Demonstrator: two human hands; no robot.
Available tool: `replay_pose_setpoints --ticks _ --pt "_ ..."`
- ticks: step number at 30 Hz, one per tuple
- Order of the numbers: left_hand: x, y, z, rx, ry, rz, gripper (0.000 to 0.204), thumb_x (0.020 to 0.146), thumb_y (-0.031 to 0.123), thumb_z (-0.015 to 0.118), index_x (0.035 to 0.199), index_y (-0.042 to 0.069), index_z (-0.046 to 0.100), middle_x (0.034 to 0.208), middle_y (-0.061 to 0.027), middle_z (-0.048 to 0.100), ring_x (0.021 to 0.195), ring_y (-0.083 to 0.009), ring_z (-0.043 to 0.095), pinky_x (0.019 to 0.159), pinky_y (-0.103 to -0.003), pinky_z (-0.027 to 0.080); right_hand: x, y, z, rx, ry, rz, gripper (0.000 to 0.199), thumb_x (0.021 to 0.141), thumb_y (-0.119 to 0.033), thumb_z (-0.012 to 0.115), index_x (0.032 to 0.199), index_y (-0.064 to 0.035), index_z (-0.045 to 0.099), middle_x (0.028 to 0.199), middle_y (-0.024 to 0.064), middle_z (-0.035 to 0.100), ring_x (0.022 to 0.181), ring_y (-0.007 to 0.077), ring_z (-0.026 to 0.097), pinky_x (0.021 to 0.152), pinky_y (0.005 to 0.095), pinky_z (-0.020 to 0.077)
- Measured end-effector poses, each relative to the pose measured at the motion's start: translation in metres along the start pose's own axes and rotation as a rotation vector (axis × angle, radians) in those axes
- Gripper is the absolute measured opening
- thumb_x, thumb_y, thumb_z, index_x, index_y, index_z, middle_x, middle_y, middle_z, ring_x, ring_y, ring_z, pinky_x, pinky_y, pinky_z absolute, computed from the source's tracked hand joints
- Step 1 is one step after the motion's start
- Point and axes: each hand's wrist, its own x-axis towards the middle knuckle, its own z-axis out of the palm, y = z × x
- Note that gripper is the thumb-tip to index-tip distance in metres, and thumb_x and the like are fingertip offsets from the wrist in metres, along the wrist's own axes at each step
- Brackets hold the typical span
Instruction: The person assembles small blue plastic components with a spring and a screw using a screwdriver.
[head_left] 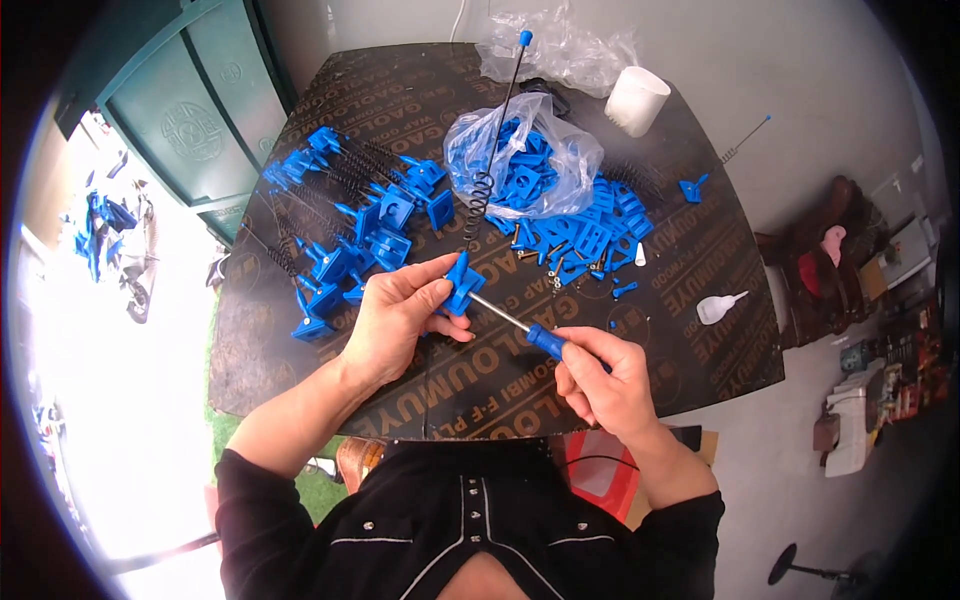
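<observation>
Left hand (395, 318) pinches a blue bracket (462, 285), right hand (600, 385) grips a screwdriver (530, 333) (clear bag (520, 160) behind).

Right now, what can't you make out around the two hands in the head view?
- Screwdriver tip: hidden where the shaft enters the blue bracket.
- Any screw there: too small to tell.
- Bracket's near face: covered by the left hand fingers.
- Screwdriver handle end: wrapped inside the right hand.
- Small loose pieces by the plastic bag: too small to sort.
- Table near edge: hidden by the person's body.
</observation>
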Motion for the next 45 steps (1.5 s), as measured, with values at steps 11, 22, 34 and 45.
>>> replay_pose_setpoints --ticks 11,22,34,45 --pt "0.003 0.001 -0.002 0.000 0.025 -0.032 0.034 0.093 0.004 0.052 0.124 -0.012 0.049 0.089 -0.0139 0.066 0.066 -0.0170 0.066 0.060 -0.031 0.061 0.021 -0.002 -0.010 -0.782 -0.008 -0.685 0.028 0.082 0.001 0.063 0.110 0.0001 0.062 0.074 0.0096 0.060 0.059 0.0208 0.060 0.053 0.0308 0.0466" --pt "0.002 -0.005 0.004 -0.034 0.019 -0.061 0.037 0.094 0.003 0.050 0.126 -0.013 0.044 0.094 -0.0159 0.064 0.068 -0.0196 0.066 0.064 -0.032 0.061 0.017 -0.003 -0.016 -0.933 0.022 -0.684 0.030 0.082 -0.003 0.063 0.112 -0.0021 0.061 0.076 0.0101 0.056 0.062 0.0243 0.059 0.054 0.0335 0.0468" --pt "0.000 -0.009 0.002 -0.031 -0.048 -0.096 0.032 0.095 0.000 0.046 0.124 -0.012 0.042 0.100 -0.0156 0.060 0.075 -0.0229 0.066 0.067 -0.034 0.061 0.012 -0.009 -0.025 -0.733 0.046 -0.304 0.020 0.089 -0.007 0.059 0.105 0.0044 0.060 0.081 0.0026 0.058 0.066 0.0040 0.050 0.058 0.0179 0.0386" --pt "0.002 0.004 -0.002 -0.149 -0.320 -0.298 0.047 0.089 0.000 0.050 0.132 -0.011 0.033 0.097 -0.0181 0.062 0.078 -0.0310 0.069 0.068 -0.037 0.060 -0.003 -0.036 -0.037 -0.535 -0.131 0.139 0.018 0.088 -0.008 0.060 0.104 0.0007 0.057 0.079 0.0057 0.063 0.069 0.0087 0.058 0.060 0.0251 0.0479"
